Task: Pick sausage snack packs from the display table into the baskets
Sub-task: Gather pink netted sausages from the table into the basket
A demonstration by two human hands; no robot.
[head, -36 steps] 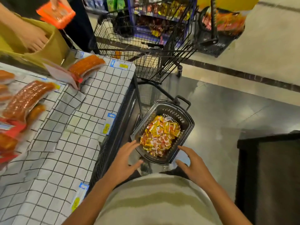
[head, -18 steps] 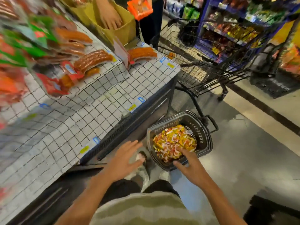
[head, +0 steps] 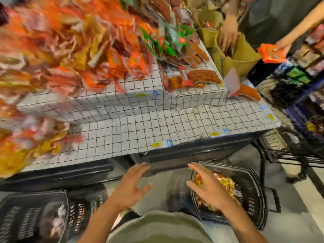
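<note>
The sausage snack packs (head: 204, 77) are flat sealed pouches showing orange-brown sausages, with red, orange and green print. They lie heaped on the display table (head: 140, 130), which is covered in a white cloth with a black grid. The heap fills the table's far left part and its raised upper step; most of it is blurred. Sharper packs lie at the right end of the upper step, and one more lies at the table's far right corner. The near edge of the lower step is bare cloth with small yellow and blue tags.

The right basket (head: 252, 195), dark plastic mesh, stands on the floor below the table's near right edge and holds small yellow and orange wrapped packs. The left basket (head: 22, 214), also dark, stands below the near left edge; its contents are too blurred to tell.

The left hand (head: 130, 187) is released, fingers spread, holding nothing, in front of the table's dark near edge. The right hand (head: 208, 186) is also released, fingers spread, over the right basket's near left rim.

Beyond the table's far right corner, another person's hand (head: 228, 35) reaches into a tan bag (head: 243, 57). A second hand there holds an orange pack (head: 270, 54). A wire shopping cart (head: 287, 102) stands against the table's right edge.
</note>
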